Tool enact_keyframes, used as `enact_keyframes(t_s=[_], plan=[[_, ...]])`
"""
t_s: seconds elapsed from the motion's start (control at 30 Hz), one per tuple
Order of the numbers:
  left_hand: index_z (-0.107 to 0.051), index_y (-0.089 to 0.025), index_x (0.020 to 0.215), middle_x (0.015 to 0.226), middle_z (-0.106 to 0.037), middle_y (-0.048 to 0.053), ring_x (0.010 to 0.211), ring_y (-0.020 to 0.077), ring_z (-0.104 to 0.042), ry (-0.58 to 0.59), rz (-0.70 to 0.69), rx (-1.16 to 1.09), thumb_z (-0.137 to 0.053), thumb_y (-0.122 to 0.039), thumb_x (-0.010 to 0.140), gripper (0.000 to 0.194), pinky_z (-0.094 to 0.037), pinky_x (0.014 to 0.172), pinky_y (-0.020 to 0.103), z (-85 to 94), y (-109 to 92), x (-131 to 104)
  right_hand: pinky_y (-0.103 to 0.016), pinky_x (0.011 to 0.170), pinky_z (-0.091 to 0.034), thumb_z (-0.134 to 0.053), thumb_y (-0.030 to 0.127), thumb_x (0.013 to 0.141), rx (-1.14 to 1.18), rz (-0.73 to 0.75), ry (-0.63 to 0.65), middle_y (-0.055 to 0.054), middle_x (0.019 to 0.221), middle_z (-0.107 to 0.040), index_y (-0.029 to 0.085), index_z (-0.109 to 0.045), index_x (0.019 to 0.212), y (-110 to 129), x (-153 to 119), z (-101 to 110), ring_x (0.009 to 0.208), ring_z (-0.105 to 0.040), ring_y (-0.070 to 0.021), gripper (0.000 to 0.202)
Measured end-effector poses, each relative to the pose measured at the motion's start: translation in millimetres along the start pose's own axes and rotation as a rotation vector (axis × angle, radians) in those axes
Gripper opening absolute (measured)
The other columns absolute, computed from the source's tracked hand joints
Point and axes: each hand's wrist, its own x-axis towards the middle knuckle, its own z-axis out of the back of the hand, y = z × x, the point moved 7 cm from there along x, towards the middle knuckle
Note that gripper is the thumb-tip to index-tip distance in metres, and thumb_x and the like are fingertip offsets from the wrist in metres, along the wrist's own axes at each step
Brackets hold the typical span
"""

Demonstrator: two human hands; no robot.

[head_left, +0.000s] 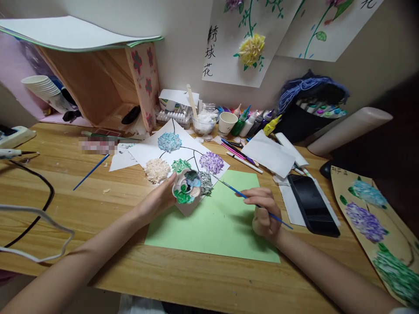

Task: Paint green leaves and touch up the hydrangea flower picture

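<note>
- The paint palette [195,190] is gripped at its left edge by the left hand [165,192]; the thumb is laid along the rim, while the other fingers are mostly hidden, so their spread cannot be told.
- Green, dark, pale blue and pinkish paint are carried in the palette's wells.
- The blue paintbrush [235,190] is pinched by the right hand [266,211], with the thumb and fingers closed on the handle and the lower fingers curled inward.
- The brush tip is pointed left and away from the hand, just beside the near edge of the purple flower [212,162]; whether it is touching cannot be told.
- The white paper [145,152] is laid partly over the green sheet [222,226] on the worktop [196,274].
- On the paper, the blue flower [169,141] is set at the far side, the cream flower [157,170] at the left, and the green flower [180,165] and grey flower [207,183] near the palette, by which the grey one is partly covered.
- At the far side, the paper cup [227,124] is placed between the glass bowl [203,125] and the paint bottles [245,125].
- The phone [314,205] is rested at the right.
</note>
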Motion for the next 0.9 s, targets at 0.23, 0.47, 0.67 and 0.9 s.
enact_keyframes(t_s=[0.23, 0.47, 0.67, 0.9], plan=[[-0.055, -0.024, 0.132, 0.126, -0.066, 0.003, 0.131, 0.0239, -0.048, -0.145, -0.048, 0.003, -0.046, -0.053, 0.09, 0.052, -0.031, 0.111, 0.034, 21.5, -14, -3, -0.036, 0.066, -0.042, -0.035, 0.024, 0.095, 0.144, -0.158, -0.091, -0.002, 0.07, -0.063, 0.022, -0.056, 0.076, -18, 1, 2, 0.066, -0.055, -0.0181, 0.029], [-0.057, -0.024, 0.13, 0.127, -0.066, 0.004, 0.132, 0.0257, -0.046, -0.119, -0.025, 0.013, -0.044, -0.052, 0.091, 0.05, -0.028, 0.114, 0.037, 15.2, -12, -2, -0.035, 0.069, -0.042, -0.034, 0.024, 0.096, 0.141, -0.204, 0.039, -0.002, 0.075, -0.063, 0.022, -0.058, 0.08, -19, 6, -7, 0.072, -0.056, -0.0183, 0.028], [-0.058, -0.023, 0.13, 0.126, -0.066, 0.004, 0.133, 0.0258, -0.046, -0.104, -0.024, 0.014, -0.045, -0.053, 0.09, 0.051, -0.027, 0.114, 0.038, 14.4, -11, -1, -0.035, 0.068, -0.042, -0.033, 0.023, 0.096, 0.144, -0.22, 0.041, -0.002, 0.074, -0.062, 0.022, -0.057, 0.078, -20, 5, -6, 0.071, -0.055, -0.0187, 0.03], [-0.05, -0.023, 0.137, 0.13, -0.064, 0.005, 0.134, 0.0263, -0.044, -0.098, -0.02, 0.018, -0.043, -0.055, 0.091, 0.057, -0.03, 0.113, 0.036, 19.3, -9, -1, -0.036, 0.069, -0.042, -0.034, 0.021, 0.095, 0.139, -0.242, 0.074, -0.003, 0.075, -0.062, 0.023, -0.058, 0.08, -22, 5, -9, 0.074, -0.055, -0.0192, 0.028]])
